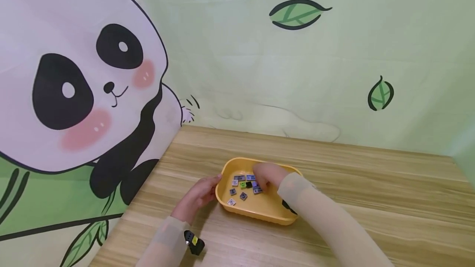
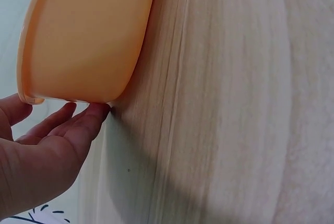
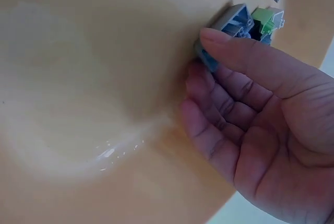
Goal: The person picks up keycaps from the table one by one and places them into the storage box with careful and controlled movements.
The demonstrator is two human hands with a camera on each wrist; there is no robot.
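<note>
A shallow yellow-orange plastic basket [image 1: 256,217] stands on the wooden table. At its left end my left hand [image 1: 202,193] holds the outside, one digit by the rim and other fingertips low on the wall in the left wrist view. My right hand [image 1: 269,174] reaches down inside the basket. Close up in the right wrist view, its thumb and fingers pinch a small blue-grey plastic block [image 3: 204,57]; the fingers partly hide it. Near that hand lie a green block [image 1: 243,185], a black block [image 1: 249,184] and a blue block [image 1: 250,177].
Several more small pieces lie in the basket's left half, among them a white block [image 1: 231,202] and a dark grey block [image 1: 243,195]. The wooden table [image 1: 371,176] extends to a cloth backdrop [image 1: 241,73] printed with a panda and leaves.
</note>
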